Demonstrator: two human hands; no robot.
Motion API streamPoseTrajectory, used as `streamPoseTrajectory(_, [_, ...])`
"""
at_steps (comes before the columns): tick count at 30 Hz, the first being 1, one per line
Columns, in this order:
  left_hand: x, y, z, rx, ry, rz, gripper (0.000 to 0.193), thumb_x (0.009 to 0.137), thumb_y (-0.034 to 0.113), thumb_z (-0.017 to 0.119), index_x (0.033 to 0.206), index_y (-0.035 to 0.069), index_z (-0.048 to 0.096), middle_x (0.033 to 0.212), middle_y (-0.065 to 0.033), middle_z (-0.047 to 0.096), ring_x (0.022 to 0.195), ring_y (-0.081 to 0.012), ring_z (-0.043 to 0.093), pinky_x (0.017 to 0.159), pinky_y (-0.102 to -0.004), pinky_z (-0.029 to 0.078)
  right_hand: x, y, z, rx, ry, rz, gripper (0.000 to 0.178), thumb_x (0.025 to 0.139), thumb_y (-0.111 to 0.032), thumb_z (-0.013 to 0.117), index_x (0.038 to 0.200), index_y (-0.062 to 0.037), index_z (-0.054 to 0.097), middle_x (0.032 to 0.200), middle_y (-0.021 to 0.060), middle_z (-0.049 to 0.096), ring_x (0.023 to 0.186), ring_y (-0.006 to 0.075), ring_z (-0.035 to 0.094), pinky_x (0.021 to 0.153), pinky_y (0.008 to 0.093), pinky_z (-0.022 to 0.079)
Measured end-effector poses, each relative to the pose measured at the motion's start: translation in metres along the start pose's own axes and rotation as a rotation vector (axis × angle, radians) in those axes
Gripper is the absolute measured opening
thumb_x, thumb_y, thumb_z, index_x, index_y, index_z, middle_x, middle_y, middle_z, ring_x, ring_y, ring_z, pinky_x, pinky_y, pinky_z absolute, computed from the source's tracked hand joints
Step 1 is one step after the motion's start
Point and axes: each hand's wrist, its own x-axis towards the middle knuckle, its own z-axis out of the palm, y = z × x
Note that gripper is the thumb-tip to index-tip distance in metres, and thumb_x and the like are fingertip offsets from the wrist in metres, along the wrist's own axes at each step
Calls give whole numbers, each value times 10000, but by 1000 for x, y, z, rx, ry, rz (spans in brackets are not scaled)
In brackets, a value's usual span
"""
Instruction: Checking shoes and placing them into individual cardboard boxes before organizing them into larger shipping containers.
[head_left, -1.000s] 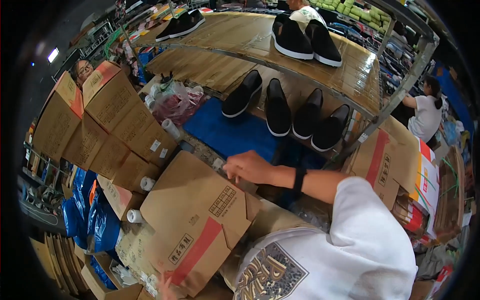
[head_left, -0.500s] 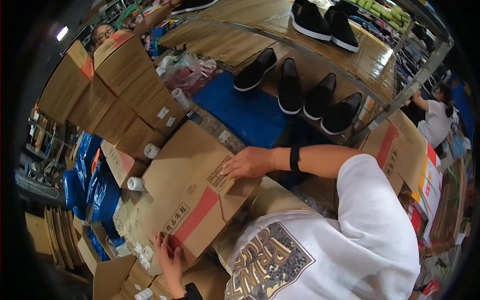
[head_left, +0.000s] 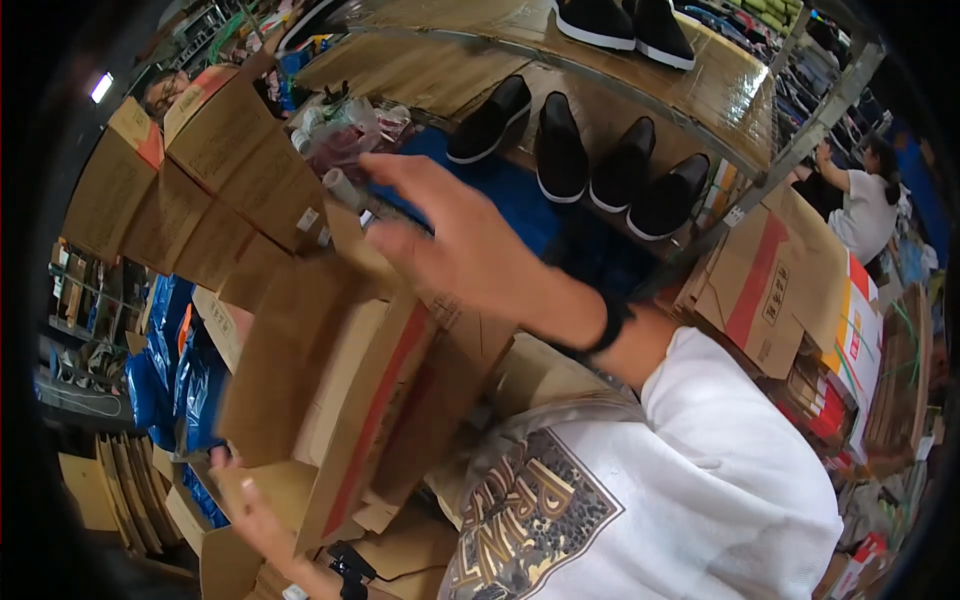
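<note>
A brown cardboard box (head_left: pixel 375 375) with a red stripe stands tilted in front of me, its top flaps raised and its inside showing. My right hand (head_left: pixel 455 235), slightly blurred, hovers over the box's far end with thumb and fingers stretched apart; it holds nothing. A black band (head_left: pixel 609 328) circles that wrist. At the near left corner, my left hand (head_left: pixel 250 510) has its fingers spread against the edge of a raised flap (head_left: pixel 275 490). Part of the left palm is hidden from view.
Stacked closed cartons (head_left: pixel 225 150) rise at the far left, beside blue plastic wrapping (head_left: pixel 170 370). Black slip-on shoes (head_left: pixel 560 150) line a metal-framed rack ahead. Flattened cardboard (head_left: pixel 760 290) is piled at right. A person in white (head_left: pixel 865 210) sits beyond; another is behind the cartons.
The box has gone from lying flat to opened out with flaps raised. My right hand has lifted off it and moved up and left; my left hand has shifted left.
</note>
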Motion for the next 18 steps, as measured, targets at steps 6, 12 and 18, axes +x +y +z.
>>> streamPoseTrajectory(6, [0, -34, 21, -715, 95, -124, 646, 1073, 420, 402, 1541, -5, 274, 1523, -156, 423, 1363, -324, 446, 1144, -432, 352, -9, 0, 79, -431, -403, -500, 281, 902, -382, 642, 1030, -137, 689, 1012, 33, 681, 1021, 242, 640, 791, 409, 471])
streamPoseTrajectory(12, [-9, -24, 32, -1004, -21, -207, 649, 1063, 426, 410, 1540, 10, 270, 1562, -151, 335, 1404, -301, 385, 1147, -429, 354, 16, 12, 107, -327, -493, -505, 255, 926, -405, 612, 837, -178, 685, 757, -16, 628, 819, 197, 636, 728, 364, 431])
streamPoseTrajectory(18, [-4, -30, 28, -606, 126, 87, 633, 1058, 400, 405, 1527, -7, 284, 1501, -177, 407, 1398, -299, 386, 1188, -422, 274, 15, -4, 86, -183, -423, -603, 405, 944, -476, 564, 743, -159, 713, 840, 21, 701, 863, 228, 675, 752, 380, 457])
